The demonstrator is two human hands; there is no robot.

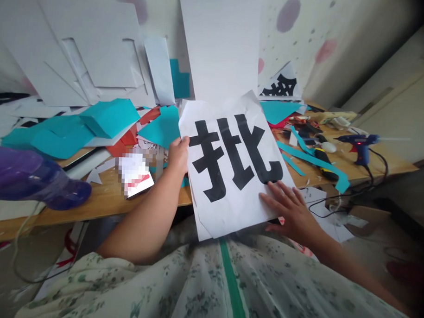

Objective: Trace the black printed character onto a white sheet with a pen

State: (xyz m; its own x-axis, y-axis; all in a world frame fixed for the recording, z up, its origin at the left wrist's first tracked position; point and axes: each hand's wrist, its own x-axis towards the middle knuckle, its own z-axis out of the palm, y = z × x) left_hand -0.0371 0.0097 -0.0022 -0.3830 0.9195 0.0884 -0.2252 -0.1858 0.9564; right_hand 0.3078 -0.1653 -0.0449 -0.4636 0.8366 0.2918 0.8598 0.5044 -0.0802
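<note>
A white sheet of paper (236, 197) with a large black printed character faces me, tilted over the desk's front edge and my lap. Its lower left shows a second layer behind it. My left hand (179, 155) grips the sheet's left edge, thumb on the front and the other fingers hidden behind. Across the lower right part of the sheet, my right hand (290, 210) lies with its fingers spread, touching the paper near the end of the black stroke.
Teal paper pieces (109, 118) and scraps cover the wooden desk (168, 206). A purple bottle (58, 186) stands at left. At right are a blue glue gun (361, 148) with its cord, a yellow-black cutter (323, 163) and teal strips (309, 160). White boards (219, 43) lean against the wall.
</note>
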